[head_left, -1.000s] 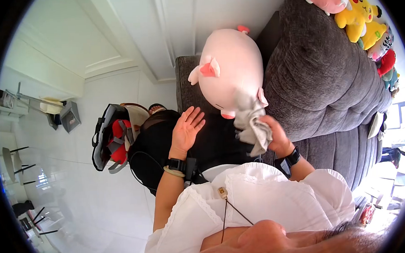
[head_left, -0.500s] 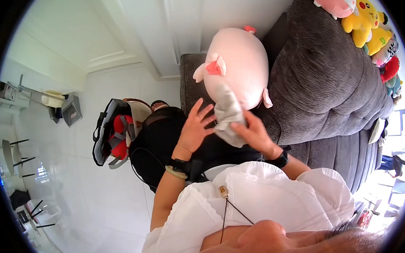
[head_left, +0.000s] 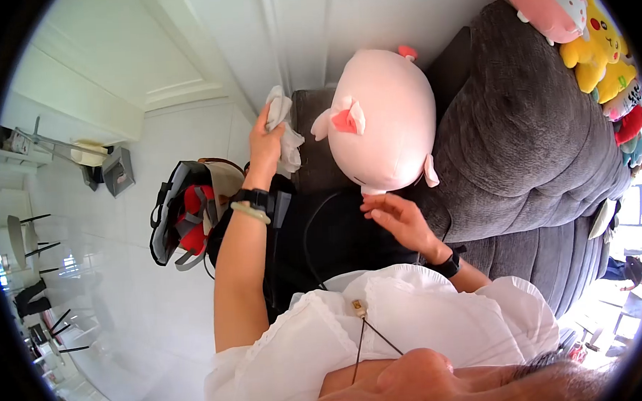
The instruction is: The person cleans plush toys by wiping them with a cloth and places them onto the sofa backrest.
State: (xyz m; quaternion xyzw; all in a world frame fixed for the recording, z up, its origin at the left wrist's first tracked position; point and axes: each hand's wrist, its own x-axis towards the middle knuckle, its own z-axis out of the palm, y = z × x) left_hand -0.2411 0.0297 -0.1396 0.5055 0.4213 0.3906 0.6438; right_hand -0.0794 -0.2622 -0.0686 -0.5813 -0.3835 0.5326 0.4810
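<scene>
A pale grey-white cloth (head_left: 290,150) is gripped in my left hand (head_left: 265,147), raised over the left end of the grey sofa seat, with part of the cloth hanging loose on its right side. My right hand (head_left: 398,220) has its fingers apart, holds nothing, and is close below the snout of a large pink pig plush (head_left: 382,119). The plush lies on the sofa seat against the grey backrest cushion (head_left: 525,127). Dark clothing (head_left: 337,235) covers my lap between the two arms.
An open bag (head_left: 193,217) with red and grey contents stands on the white tiled floor (head_left: 139,309) beside my legs. Several plush toys, including a yellow one (head_left: 597,45), line the sofa's top at the right. A grey bin-like object (head_left: 118,172) is farther left.
The cloth went from my right hand to my left hand, which has swung up and left with it. My right hand has let go and is near the pig's snout.
</scene>
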